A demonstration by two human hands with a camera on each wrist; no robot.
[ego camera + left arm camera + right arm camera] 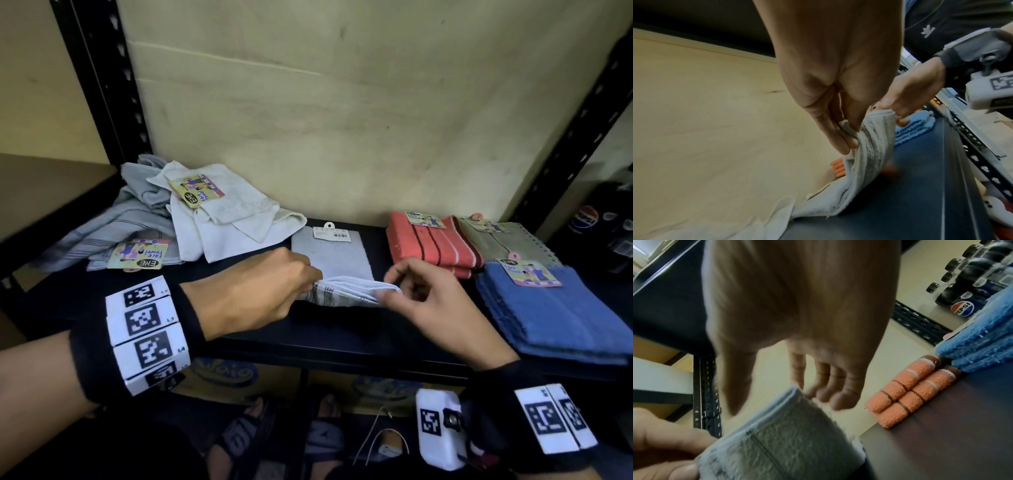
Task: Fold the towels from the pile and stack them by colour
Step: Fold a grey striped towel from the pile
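A light grey towel [332, 253] with a white hang tag lies flat on the dark shelf [342, 335], its near edge lifted into a fold. My left hand [313, 281] pinches the left end of that raised edge. My right hand [387, 291] pinches the right corner. In the left wrist view, thumb and fingers of the left hand [846, 134] clamp the towel [869, 154], with the right hand [896, 115] at its far corner. The right wrist view is blurred: the right hand [777, 402] hovers at the towel's [789, 434] top edge.
The unfolded pile sits back left: a white towel [233, 212] on grey striped ones [137, 205]. Folded stacks stand to the right: orange striped [431, 243], olive [507, 243], blue [555, 308]. Black rack uprights [102, 82] flank the shelf. Pepsi bottles [962, 308] stand beyond.
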